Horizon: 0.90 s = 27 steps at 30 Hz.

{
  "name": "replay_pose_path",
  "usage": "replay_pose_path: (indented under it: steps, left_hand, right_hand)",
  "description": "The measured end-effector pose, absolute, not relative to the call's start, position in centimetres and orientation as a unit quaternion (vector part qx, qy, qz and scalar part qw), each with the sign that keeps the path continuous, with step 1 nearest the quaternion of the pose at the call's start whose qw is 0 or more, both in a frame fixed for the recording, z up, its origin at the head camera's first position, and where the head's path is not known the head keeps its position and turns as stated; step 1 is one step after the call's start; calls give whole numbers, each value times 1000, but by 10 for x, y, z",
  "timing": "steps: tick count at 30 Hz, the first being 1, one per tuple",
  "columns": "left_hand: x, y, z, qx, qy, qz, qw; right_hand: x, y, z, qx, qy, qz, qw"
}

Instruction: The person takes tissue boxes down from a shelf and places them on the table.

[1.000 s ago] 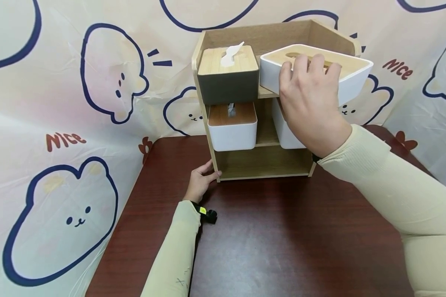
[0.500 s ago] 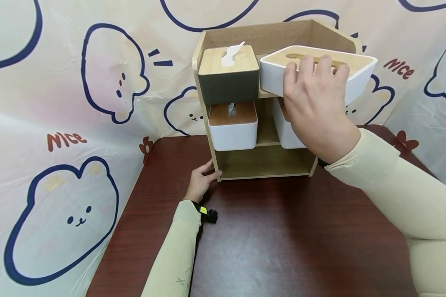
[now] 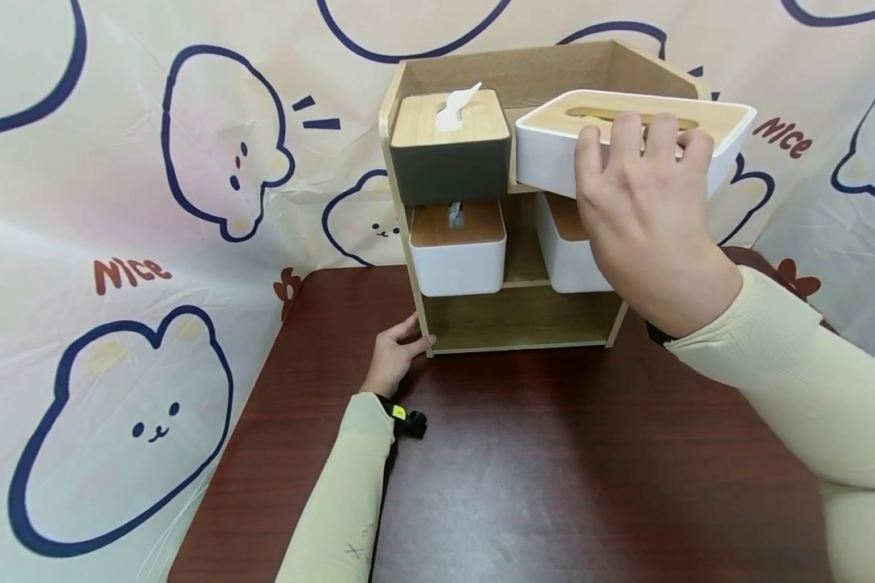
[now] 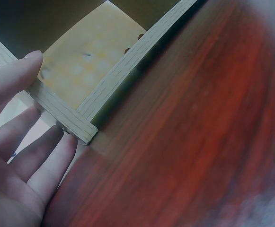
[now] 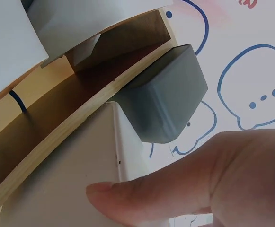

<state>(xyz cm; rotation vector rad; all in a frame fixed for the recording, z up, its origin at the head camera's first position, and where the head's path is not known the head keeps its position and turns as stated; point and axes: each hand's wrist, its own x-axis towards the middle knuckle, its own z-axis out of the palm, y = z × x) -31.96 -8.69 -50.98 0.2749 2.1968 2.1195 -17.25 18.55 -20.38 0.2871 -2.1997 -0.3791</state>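
My right hand holds a long white tissue box with a pale wooden lid at the top right of a small wooden shelf. Its fingertips lie over the lid by the long slot; in the right wrist view the thumb presses the box's white side. The box sits skewed, its right end sticking out past the shelf's side. At the shelf's lower left corner, my left hand grips the side panel. In the left wrist view the thumb lies on the panel's inner side, the fingers outside.
Beside the held box stands a dark grey tissue box with a tissue sticking out. On the middle level are two white boxes with brown lids, one at left and one at right. The shelf stands on a dark red-brown table.
My right hand and the white tissue box have shifted to the right, the box's right end swinging further out. More of the right middle box shows. The left hand stays on the panel.
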Motion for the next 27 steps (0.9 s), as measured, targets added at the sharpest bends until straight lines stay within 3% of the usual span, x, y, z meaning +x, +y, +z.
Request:
replay_pose_path:
  steps: [15, 27]
  left_hand:
    - [-320, -88, -506, 91, 723, 683, 47]
    - [-321, -88, -511, 95, 722, 685, 18]
  right_hand:
    - [-157, 199, -206, 147, -857, -118, 480]
    - [-148, 213, -211, 177, -842, -111, 497]
